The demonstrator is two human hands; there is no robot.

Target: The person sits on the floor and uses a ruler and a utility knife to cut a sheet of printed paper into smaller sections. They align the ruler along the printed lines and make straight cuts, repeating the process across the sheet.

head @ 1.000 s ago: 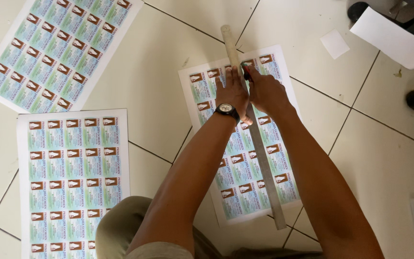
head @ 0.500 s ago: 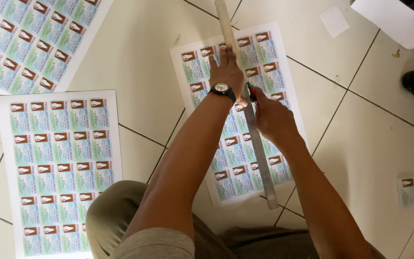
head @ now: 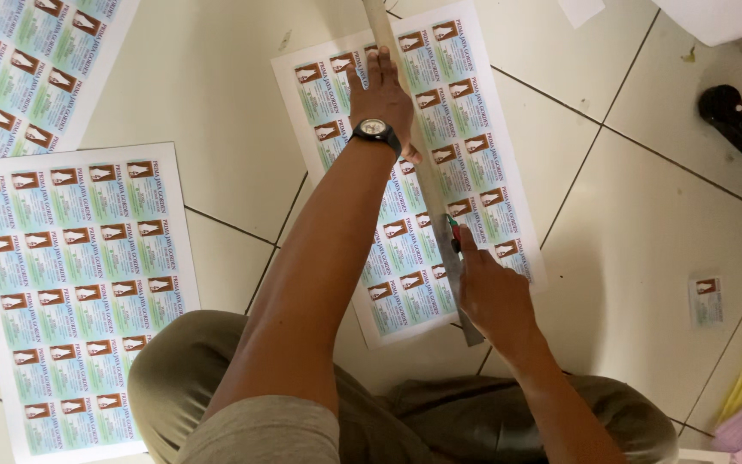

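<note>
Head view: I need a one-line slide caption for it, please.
Left hand pins a long ruler on a printed card sheet while the right hand holds a small cutter beside it.

Ruler (head: 414,163) lies on the printed sheet (head: 483,129) on the floor (head: 646,258) — left grip (head: 382,94) pressing beyond, right grip (head: 491,296) nearer; another sheet (head: 70,283) far left.

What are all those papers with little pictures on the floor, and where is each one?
Middle sheet: white, rows of small green-blue cards, under the ruler; left hand presses it, right hand holds a cutter.
Left sheet: same card grid, beside the knee.
Top-left sheet: same grid, tilted.
Single card: small rectangle, far right.
</note>
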